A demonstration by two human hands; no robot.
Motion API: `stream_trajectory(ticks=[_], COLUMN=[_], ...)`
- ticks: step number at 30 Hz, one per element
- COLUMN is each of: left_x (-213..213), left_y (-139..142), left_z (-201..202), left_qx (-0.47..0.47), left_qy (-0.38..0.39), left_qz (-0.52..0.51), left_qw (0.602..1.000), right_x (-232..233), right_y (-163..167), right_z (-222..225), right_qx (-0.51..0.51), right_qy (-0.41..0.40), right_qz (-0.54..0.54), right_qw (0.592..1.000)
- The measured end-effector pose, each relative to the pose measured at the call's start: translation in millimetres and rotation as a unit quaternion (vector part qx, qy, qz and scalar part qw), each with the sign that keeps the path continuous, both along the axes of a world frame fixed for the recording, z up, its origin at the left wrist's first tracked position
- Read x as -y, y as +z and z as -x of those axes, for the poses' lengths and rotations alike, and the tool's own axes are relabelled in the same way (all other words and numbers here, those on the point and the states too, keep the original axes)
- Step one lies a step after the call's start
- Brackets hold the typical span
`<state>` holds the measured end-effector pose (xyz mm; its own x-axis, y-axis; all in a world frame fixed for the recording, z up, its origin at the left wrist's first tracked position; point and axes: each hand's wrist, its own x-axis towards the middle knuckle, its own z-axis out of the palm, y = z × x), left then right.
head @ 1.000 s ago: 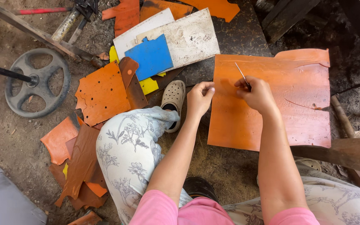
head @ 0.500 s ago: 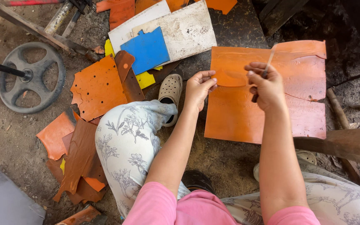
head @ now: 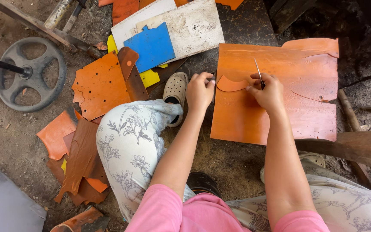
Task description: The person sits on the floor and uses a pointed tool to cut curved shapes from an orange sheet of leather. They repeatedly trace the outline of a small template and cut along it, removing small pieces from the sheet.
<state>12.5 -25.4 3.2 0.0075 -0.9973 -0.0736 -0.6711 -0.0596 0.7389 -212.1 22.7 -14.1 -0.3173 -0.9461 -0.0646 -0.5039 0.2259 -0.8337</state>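
Two bare hands work at the left edge of a large orange leather sheet (head: 280,107) lying on the dirt floor. Compared with half a second ago, a curved flap (head: 230,84) now stands cut and lifted from the sheet's left margin, where before only a short slit showed. The left hand (head: 199,90) has shifted from flat on the sheet to a closed pinch on the flap's left tip, at about nine o'clock from the right hand. The right hand (head: 269,91) is wrapped tight around a thin metal blade (head: 257,71), whose point now tilts up toward twelve o'clock, touching the sheet just beside the flap's right end.

At eleven o'clock from the hands lies a blue sheet piece (head: 151,46) on a scuffed white board (head: 190,25), with yellow scraps (head: 149,78) peeking from under it. At nine o'clock sits a punched orange piece (head: 99,86), and farther out a dark metal wheel (head: 31,74). Brown and orange offcuts (head: 76,159) pile at seven o'clock, beside the floral-trousered knee. A beige clog (head: 174,92) rests just left of the left hand.
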Motion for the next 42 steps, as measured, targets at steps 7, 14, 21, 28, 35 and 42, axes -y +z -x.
stream_trajectory(ticks=[7, 14, 21, 28, 35, 42], left_x=[0.9, -7.4, -13.4, -12.5, -3.2, 29.4], left_y=[-26.7, -15.5, -16.5, -11.3, 5.0, 62.8], left_z=[-10.4, -5.3, -5.7, -2.6, -12.1, -23.4], left_qx=[-0.067, -0.012, -0.019, -0.01, -0.054, -0.164], left_qy=[-0.059, -0.095, -0.075, -0.072, -0.01, 0.007], left_qz=[-0.016, -0.003, 0.022, -0.014, 0.014, 0.173], left_qw=[0.996, 0.995, 0.997, 0.997, 0.998, 0.971], right_x=[0.0, -0.9, -4.3, -3.7, -9.1, -36.0], right_y=[5.3, 11.3, 9.9, 9.4, 34.8, 101.9], right_z=[-15.5, -13.5, -12.9, -13.2, 18.7, 62.3], right_qx=[-0.07, -0.091, -0.057, -0.057, 0.048, 0.104], right_qy=[0.014, 0.027, 0.053, 0.053, -0.019, -0.064], right_qz=[-0.005, -0.007, -0.017, -0.023, -0.083, 0.038], right_qw=[0.997, 0.995, 0.997, 0.997, 0.995, 0.992])
